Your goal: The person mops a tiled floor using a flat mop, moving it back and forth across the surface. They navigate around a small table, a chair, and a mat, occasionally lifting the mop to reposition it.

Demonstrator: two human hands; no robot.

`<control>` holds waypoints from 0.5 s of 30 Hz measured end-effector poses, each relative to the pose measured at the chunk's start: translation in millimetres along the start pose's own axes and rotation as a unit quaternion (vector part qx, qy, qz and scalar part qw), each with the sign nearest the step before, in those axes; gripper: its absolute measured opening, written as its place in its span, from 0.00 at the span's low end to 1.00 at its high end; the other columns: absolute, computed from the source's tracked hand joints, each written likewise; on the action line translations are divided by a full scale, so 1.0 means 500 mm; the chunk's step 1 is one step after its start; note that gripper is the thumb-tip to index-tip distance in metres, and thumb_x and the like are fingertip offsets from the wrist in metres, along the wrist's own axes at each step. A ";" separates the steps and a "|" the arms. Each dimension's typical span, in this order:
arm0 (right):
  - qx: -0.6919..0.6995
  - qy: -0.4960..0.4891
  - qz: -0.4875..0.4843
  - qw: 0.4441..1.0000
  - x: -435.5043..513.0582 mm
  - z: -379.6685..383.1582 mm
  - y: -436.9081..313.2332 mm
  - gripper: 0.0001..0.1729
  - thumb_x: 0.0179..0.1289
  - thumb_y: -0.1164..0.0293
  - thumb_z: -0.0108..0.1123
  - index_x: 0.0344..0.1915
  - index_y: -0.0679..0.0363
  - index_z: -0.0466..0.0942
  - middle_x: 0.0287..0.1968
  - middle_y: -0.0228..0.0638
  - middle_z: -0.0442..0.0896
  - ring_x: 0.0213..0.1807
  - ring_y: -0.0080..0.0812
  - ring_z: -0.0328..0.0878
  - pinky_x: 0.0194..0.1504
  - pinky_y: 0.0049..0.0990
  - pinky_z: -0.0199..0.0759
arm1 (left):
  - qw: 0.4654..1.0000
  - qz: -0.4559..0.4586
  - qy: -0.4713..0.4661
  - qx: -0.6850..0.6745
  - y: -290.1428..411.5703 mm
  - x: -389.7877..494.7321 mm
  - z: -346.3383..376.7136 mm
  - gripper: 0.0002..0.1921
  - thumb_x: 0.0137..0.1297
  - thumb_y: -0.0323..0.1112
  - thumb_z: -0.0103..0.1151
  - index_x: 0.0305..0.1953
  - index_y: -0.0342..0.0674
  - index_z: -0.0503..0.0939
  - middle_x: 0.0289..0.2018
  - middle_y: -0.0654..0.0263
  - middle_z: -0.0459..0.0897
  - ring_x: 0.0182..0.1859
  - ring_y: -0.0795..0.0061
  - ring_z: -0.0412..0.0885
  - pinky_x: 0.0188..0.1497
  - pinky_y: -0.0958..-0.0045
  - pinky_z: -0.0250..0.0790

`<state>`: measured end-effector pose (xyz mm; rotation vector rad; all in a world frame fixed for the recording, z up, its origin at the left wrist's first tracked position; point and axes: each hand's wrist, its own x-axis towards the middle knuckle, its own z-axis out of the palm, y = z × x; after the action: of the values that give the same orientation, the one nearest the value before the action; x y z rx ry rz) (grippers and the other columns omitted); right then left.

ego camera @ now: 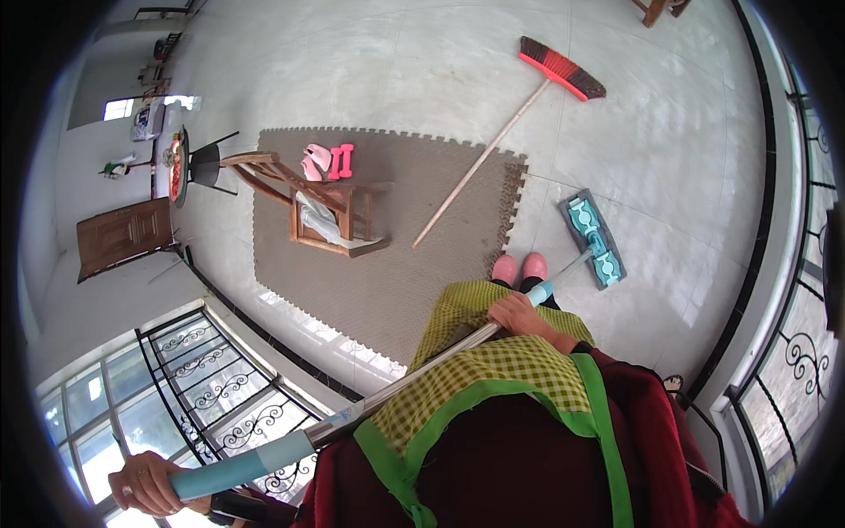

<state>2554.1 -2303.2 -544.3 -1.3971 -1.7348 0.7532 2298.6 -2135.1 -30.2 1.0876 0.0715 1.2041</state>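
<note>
A flat mop with a grey pad and teal plastic head (593, 239) rests on the pale tiled floor at the right. Its metal pole (422, 379) slants across my body to a light-blue grip at the lower left. My left hand (146, 485) is closed round the end of that grip. Lower on the pole, just above the blue collar, my right hand (518, 313) is wrapped round it. A broom with red and dark bristles (561, 68) lies ahead, its wooden handle reaching over a grey-brown foam mat (422, 171).
On the mat stand a wooden chair (320, 246), pink dumbbells (341, 162) and pink slippers (317, 160). A round table (183, 168) is at the left, near a wooden door (124, 231). Barred windows line the lower left and right. Another wooden furniture leg (653, 12) shows at the top.
</note>
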 end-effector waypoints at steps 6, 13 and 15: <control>0.011 0.030 -0.007 0.999 0.005 -0.012 0.003 0.06 0.52 0.68 0.56 0.29 0.50 0.68 0.26 0.27 0.69 0.33 0.30 0.70 0.43 0.31 0.60 | 1.000 -0.016 -0.012 0.020 0.000 0.016 0.010 0.06 0.63 0.25 0.48 0.26 0.37 0.69 0.05 0.70 0.68 0.04 0.83 0.64 0.04 0.82 0.64; 0.020 0.031 -0.011 0.999 0.007 -0.016 0.011 0.06 0.50 0.69 0.56 0.29 0.50 0.68 0.26 0.27 0.69 0.33 0.30 0.70 0.42 0.32 0.59 | 1.000 -0.009 0.007 0.028 -0.024 0.026 0.017 0.07 0.64 0.25 0.48 0.26 0.39 0.69 0.05 0.71 0.66 0.04 0.84 0.62 0.04 0.83 0.62; 0.025 0.024 -0.011 0.999 0.007 -0.017 0.014 0.07 0.50 0.69 0.56 0.29 0.50 0.68 0.27 0.26 0.70 0.34 0.30 0.70 0.42 0.31 0.59 | 0.999 -0.017 0.008 0.046 -0.024 0.025 0.018 0.08 0.66 0.27 0.46 0.26 0.39 0.70 0.05 0.72 0.66 0.04 0.84 0.62 0.04 0.83 0.63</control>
<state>2564.6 -2298.4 -544.8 -1.3489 -1.6812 0.7404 2317.3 -2130.4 -28.1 1.1521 0.1576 1.1881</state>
